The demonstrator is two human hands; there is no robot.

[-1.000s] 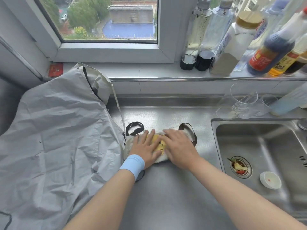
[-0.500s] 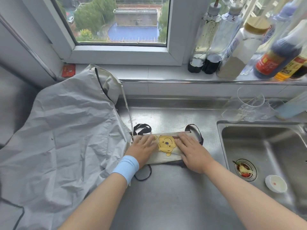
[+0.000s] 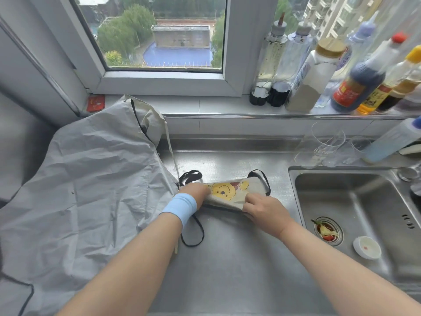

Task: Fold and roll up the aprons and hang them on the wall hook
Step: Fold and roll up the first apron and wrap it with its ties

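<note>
A small cream apron [image 3: 237,191] with a yellow cartoon bear lies folded into a narrow strip on the steel counter [image 3: 227,270]. Its black straps [image 3: 192,233] loop out at both ends. My left hand [image 3: 196,192], with a light blue wristband, grips the strip's left end with curled fingers. My right hand [image 3: 262,209] pinches the near right edge of the strip. A large grey apron [image 3: 79,190] lies spread and crumpled over the left of the counter, its top leaning on the window ledge. No wall hook is in view.
A steel sink [image 3: 355,215] is right of the strip, with food scraps in its drain and a small white cap [image 3: 366,247]. Glasses [image 3: 323,144] stand behind the sink. Several sauce bottles [image 3: 360,80] line the window ledge.
Both hands have gone from lying flat on the folded small apron to curling round its edges. The bear print now shows fully. The camera has come closer.
</note>
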